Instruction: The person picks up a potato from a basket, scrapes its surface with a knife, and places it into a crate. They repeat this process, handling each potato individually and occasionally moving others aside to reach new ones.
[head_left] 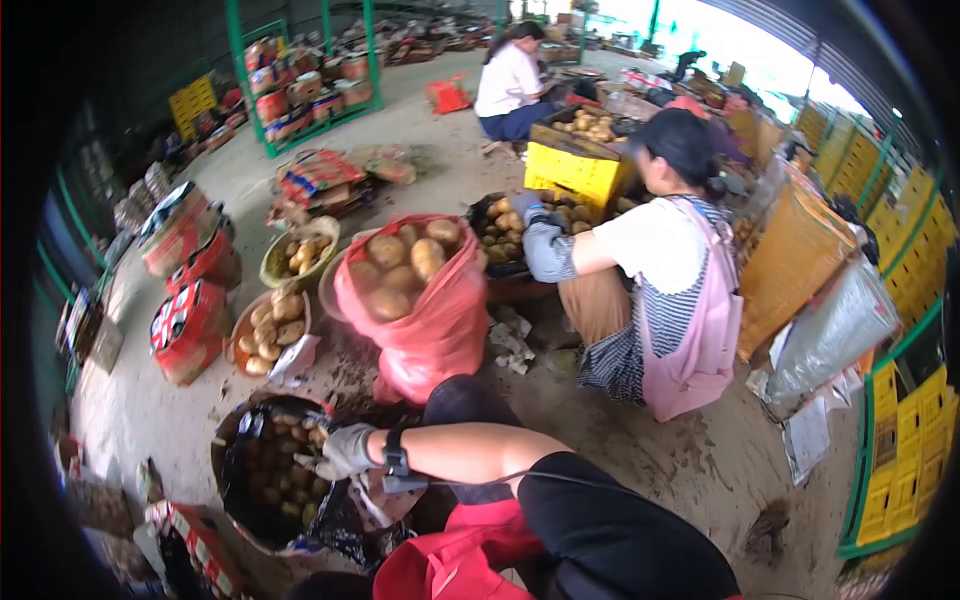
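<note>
My right hand point(345, 452), in a grey work glove, reaches from the right over the edge of a round basket point(222, 450) lined with black plastic. Its fingers look stretched out and apart above the small potatoes point(285, 470) inside. I cannot make out anything gripped between them. A dark band with a small device and cable is strapped round that wrist. My left hand is out of view. Just beyond my arm stands a pink sack point(425, 340) filled to the top with large potatoes point(428, 260).
Two smaller baskets of potatoes point(268, 330) point(300, 252) stand left of the sack. A co-worker point(660, 260) crouches at right by a black-lined crate. Beyond are a yellow crate point(570, 172), another seated person point(512, 85) and red bags point(190, 330) at left.
</note>
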